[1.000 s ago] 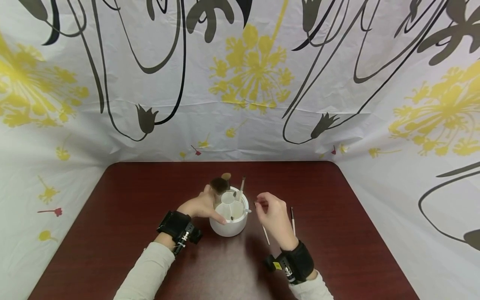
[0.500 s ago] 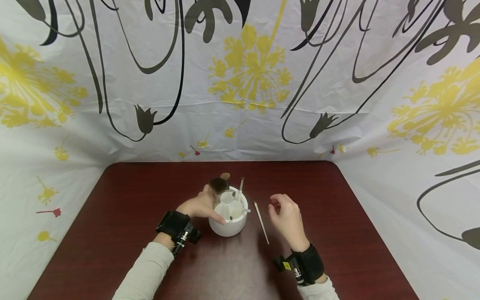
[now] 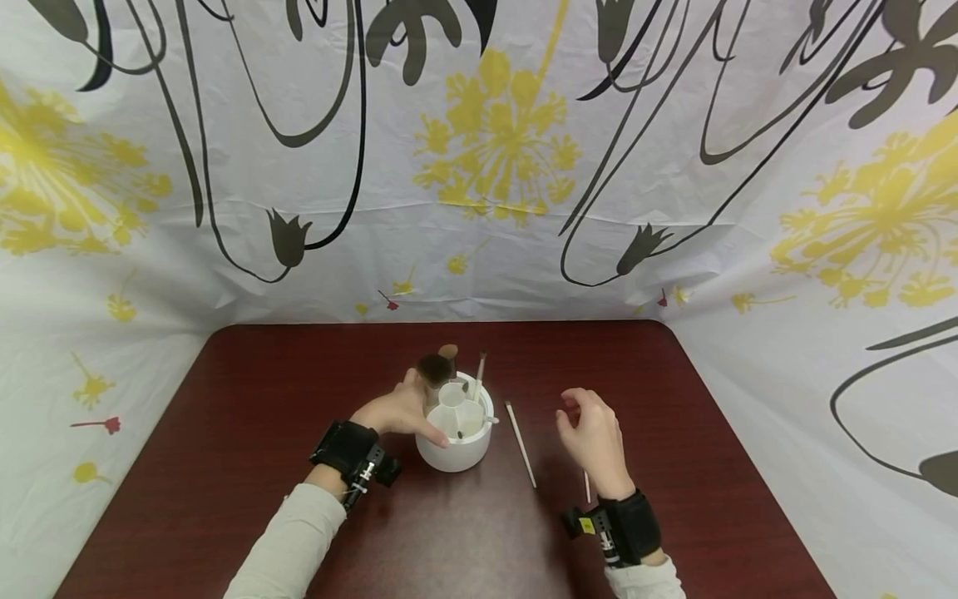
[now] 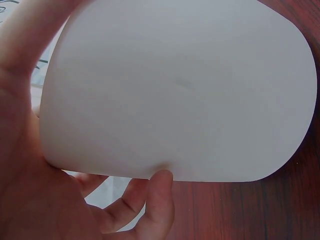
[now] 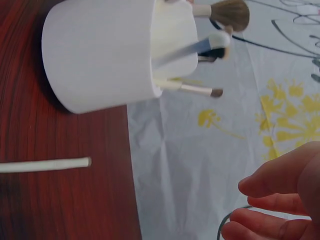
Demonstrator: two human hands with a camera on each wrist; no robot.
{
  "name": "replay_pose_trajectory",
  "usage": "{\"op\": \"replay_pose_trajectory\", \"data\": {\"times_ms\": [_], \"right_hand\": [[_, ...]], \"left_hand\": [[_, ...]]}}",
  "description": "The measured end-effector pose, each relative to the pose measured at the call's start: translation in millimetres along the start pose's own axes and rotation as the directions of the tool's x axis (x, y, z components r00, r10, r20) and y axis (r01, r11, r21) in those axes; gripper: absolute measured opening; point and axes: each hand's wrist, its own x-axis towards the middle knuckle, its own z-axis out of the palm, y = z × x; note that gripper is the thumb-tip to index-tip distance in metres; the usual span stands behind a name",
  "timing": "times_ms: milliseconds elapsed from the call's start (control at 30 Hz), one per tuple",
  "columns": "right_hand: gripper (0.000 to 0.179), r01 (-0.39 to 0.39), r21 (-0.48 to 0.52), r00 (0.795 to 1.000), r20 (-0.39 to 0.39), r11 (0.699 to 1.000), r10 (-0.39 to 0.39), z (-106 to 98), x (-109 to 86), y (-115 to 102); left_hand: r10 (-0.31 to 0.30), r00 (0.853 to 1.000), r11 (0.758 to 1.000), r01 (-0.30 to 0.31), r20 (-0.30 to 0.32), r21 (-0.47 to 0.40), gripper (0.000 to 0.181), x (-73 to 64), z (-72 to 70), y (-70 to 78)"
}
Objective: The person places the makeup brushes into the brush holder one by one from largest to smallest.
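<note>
A round white brush holder (image 3: 453, 457) with inner compartments stands upright on the table, several makeup brushes poking out of its top. My left hand (image 3: 395, 411) grips its left side, thumb near the front rim; in the left wrist view, curled fingertips (image 4: 161, 187) touch the smooth white wall (image 4: 190, 100). To the right, my right hand (image 3: 596, 441) is over the table with bent fingers and holds nothing. The right wrist view shows a gap between thumb and fingers (image 5: 265, 222). A slim pale brush (image 3: 521, 446) lies between holder and right hand. Another brush (image 3: 587, 487) is mostly hidden beneath that hand.
The dark red-brown table (image 3: 299, 366) has a far edge against a white curtain (image 3: 479, 283) printed with grey and yellow flowers. In the right wrist view, a large fluffy brush (image 5: 231, 15) and a blue-handled one (image 5: 192, 48) stick out of the holder.
My right hand has moved right, away from the holder and past the slim pale brush, which now shows in full. The left hand stays on the holder.
</note>
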Motion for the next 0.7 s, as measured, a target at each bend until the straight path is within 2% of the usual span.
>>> {"op": "replay_pose_trajectory", "data": {"times_ms": [367, 700], "right_hand": [[0.026, -0.122, -0.044, 0.992, 0.024, 0.992, 0.123, -0.4, 0.3, 31.2], [0.03, -0.222, -0.086, 0.968, 0.096, 0.971, 0.23, 1.3, -2.2, 49.5]], "left_hand": [[-0.006, 1.0, 1.0, 0.006, -0.015, 0.004, 0.101, 0.2, 0.7, -1.5], [0.002, 1.0, 1.0, -0.002, -0.005, 0.008, 0.1, 0.7, 1.1, -1.7]]}}
